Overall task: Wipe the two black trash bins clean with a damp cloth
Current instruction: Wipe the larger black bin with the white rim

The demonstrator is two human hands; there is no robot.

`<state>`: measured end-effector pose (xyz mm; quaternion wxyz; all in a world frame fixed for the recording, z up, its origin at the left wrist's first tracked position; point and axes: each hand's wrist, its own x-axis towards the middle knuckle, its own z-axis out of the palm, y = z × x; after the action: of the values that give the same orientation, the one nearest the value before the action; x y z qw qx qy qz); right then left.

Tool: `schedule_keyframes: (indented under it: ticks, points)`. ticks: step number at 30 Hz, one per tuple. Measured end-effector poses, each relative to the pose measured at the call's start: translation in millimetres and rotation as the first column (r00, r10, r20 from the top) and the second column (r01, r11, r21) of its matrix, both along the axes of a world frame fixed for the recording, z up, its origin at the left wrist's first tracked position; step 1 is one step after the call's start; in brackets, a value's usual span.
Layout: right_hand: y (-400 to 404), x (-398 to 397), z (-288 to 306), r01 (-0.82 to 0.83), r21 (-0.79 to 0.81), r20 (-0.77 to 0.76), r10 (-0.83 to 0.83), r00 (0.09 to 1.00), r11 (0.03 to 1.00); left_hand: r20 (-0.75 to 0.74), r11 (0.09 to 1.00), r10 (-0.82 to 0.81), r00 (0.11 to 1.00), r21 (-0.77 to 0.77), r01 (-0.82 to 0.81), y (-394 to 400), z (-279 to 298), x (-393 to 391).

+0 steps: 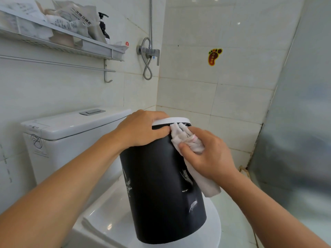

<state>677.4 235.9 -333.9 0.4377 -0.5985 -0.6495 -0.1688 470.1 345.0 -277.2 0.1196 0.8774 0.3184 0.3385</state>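
Forearms reach forward from the bottom corners toward a black trash bin [161,190] standing on the closed white toilet lid [111,222], its top tipped slightly away; pale leaf-like marks dot the bin's dark wall, and a white rim ring caps its top. Right hand [207,154] clamps a bunched white cloth [186,140] against the bin's upper side just below the rim, fingers curled round the wad, a loose tail of cloth hanging down the wall; left hand [141,127] grips the near-left edge of the rim, thumb pressed on the black wall, touching the cloth. Behind stands the toilet cistern [68,126]; farther back a shower valve [151,52], a foot-shaped sticker [214,56] and a wall shelf [59,42] carrying packets and a dark pump bottle [104,27].
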Motion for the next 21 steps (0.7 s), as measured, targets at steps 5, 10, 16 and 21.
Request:
schedule_keyframes:
  ticks: [5,10,16,21]
  points:
    - [-33.6,-14.3,-21.9,-0.191,-0.149,0.195,0.219,0.956,0.970,0.023,0.998,0.040,0.999,-0.042,-0.039,10.1,-2.7,-6.6]
    - [-13.0,-6.7,-13.2,-0.106,-0.035,0.115,0.109,0.987,0.994,0.058,0.998,-0.014,0.998,-0.067,0.017,8.3,-2.0,-6.4]
    - [-5.5,-4.9,-16.7,-0.098,-0.048,-0.017,0.097,0.995,0.994,0.053,0.999,-0.014,0.998,-0.047,0.017,12.0,-1.1,-5.0]
    - [-37.4,-3.8,-46.8,-0.216,-0.236,0.169,0.259,0.951,0.947,0.101,0.995,0.039,0.994,-0.093,-0.030,26.8,-7.7,-22.3]
